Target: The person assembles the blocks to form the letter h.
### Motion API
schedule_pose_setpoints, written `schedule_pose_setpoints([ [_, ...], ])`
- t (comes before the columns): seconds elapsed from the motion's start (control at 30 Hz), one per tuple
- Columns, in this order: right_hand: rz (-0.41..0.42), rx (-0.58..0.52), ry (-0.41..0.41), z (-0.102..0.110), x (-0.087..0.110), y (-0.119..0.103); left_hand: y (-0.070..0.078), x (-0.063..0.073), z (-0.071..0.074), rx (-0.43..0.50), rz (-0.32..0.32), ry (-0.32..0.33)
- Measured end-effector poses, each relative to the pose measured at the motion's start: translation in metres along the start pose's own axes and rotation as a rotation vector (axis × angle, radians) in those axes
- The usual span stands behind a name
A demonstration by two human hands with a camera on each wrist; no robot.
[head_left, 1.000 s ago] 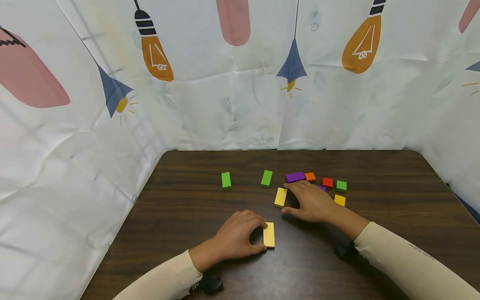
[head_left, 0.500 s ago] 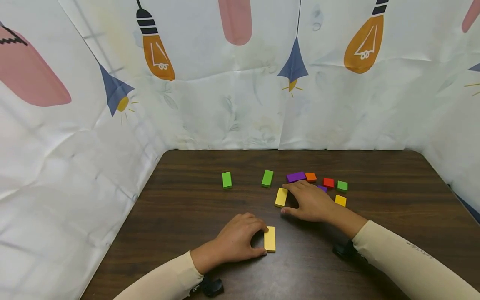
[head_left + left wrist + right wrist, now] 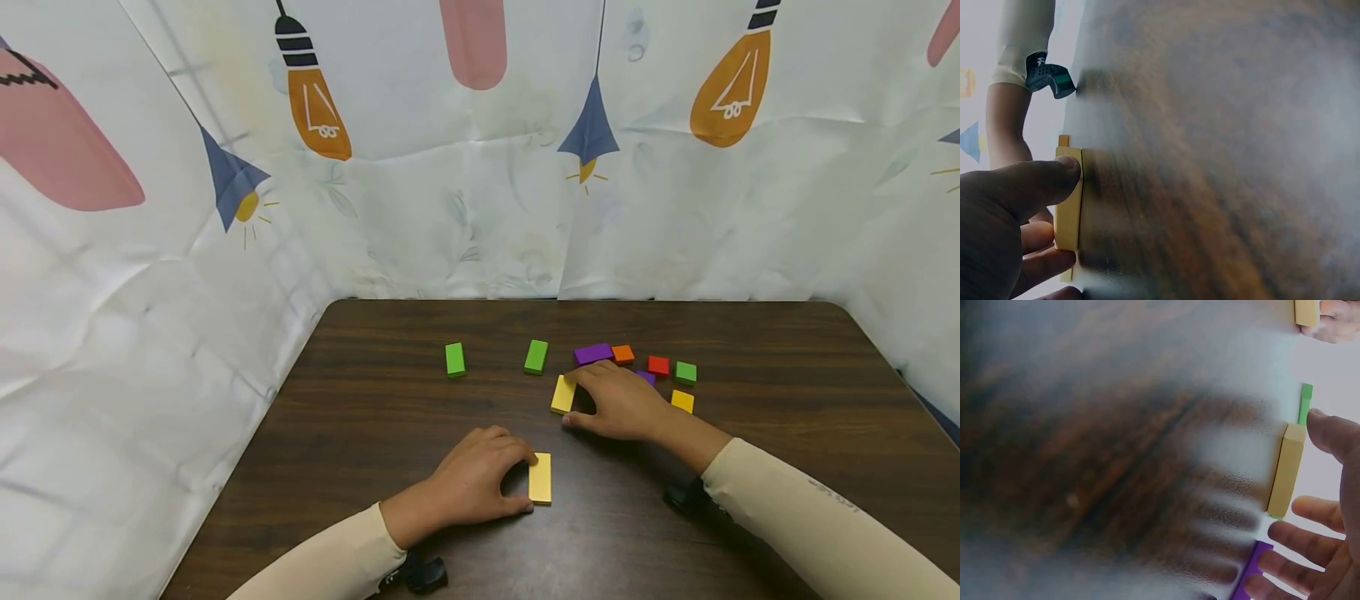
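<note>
Near the middle of the table, my left hand (image 3: 474,482) pinches a yellow block (image 3: 539,479) between thumb and fingers. The left wrist view shows the thumb on the near side of this block (image 3: 1069,200) and fingertips by its lower end. Farther back and to the right, my right hand (image 3: 618,402) hovers with spread fingers beside a second yellow block (image 3: 563,394). In the right wrist view, a gap shows between its thumb and fingers and that block (image 3: 1287,472). Part of a purple block (image 3: 646,378) is hidden behind the right hand.
Two green blocks (image 3: 455,360) (image 3: 536,357) lie at the back of the dark wooden table (image 3: 360,400). Toward the right are a purple block (image 3: 592,353), an orange block (image 3: 622,354), a red block (image 3: 658,366), a small green block (image 3: 686,372) and an amber block (image 3: 682,401).
My left hand and its yellow block have shifted slightly toward the front of the table during the first half second, then stayed. The right hand is nearly still beside the other yellow block.
</note>
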State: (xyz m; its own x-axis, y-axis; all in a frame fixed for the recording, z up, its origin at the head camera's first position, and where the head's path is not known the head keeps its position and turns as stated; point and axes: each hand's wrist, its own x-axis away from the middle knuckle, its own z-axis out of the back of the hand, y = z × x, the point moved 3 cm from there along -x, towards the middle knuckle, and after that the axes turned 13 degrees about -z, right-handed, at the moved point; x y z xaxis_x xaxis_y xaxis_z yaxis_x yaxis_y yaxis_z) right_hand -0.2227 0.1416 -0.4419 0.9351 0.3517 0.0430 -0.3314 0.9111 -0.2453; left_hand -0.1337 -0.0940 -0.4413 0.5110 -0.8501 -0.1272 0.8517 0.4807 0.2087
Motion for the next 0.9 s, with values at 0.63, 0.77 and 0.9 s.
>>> schedule_pose_setpoints([
  [0.63, -0.016, 0.020, 0.009, 0.0029, -0.0033, -0.0048, -0.0001, 0.0023, -0.0032, -0.001, -0.015, -0.005],
  [0.77, -0.012, 0.025, 0.019, 0.0026, -0.0037, -0.0055, 0.0009, 0.0030, -0.0026, 0.004, -0.012, -0.014],
  [0.9, 0.001, 0.033, 0.035, 0.0018, -0.0044, -0.0056, 0.0018, 0.0036, -0.0013, 0.006, -0.013, -0.016],
])
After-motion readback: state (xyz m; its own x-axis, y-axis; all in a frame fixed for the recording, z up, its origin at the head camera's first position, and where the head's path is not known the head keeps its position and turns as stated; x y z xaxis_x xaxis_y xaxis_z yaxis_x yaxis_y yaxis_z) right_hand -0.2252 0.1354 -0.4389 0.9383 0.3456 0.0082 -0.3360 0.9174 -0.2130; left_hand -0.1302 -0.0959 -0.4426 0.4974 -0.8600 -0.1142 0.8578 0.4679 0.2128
